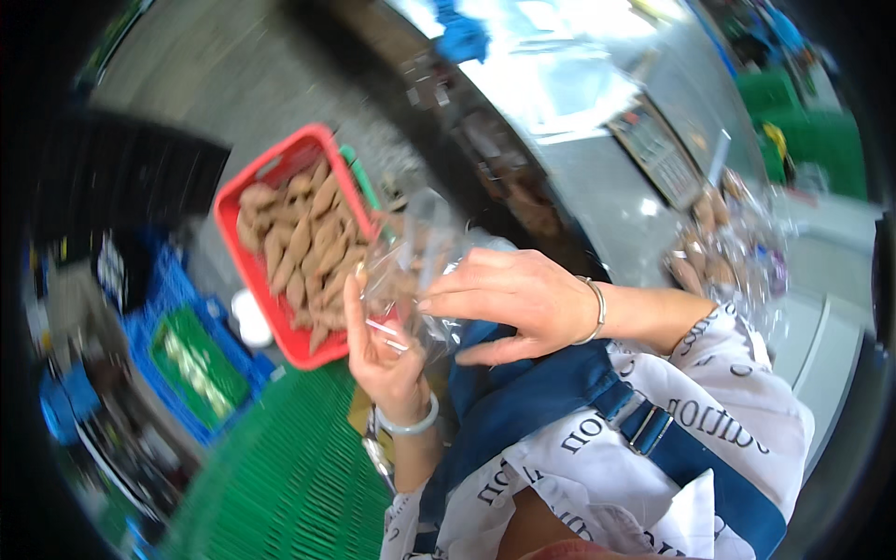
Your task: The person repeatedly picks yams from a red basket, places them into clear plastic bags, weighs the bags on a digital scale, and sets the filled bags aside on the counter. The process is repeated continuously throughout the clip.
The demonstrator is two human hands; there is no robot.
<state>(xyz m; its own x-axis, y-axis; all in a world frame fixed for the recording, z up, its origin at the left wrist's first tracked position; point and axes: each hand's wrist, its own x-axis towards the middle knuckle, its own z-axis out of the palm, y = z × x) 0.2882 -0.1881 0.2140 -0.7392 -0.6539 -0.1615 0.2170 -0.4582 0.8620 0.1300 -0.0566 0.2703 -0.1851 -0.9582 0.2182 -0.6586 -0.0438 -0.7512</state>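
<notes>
My left hand (388, 360), with a pale bangle at its wrist, pinches a clear plastic bag (434, 245) and has one finger raised. My right hand (518, 304), wearing a silver-coloured bangle, reaches across to the bag; its fingertips are at the film, and whether they grip it is unclear. Something brownish shows through the film, but blur hides whether it lies inside or behind. Beyond my left hand is a red plastic crate (248, 287) full of sweet potatoes (301, 245).
A steel table (581, 182) at the right bears a digital scale (658, 150), clear plastic bags (553, 84) and bagged sweet potatoes (721, 259). A large green basket (294, 455) is at lower left. Beyond it, a blue crate (147, 315) holds a small green basket (231, 378).
</notes>
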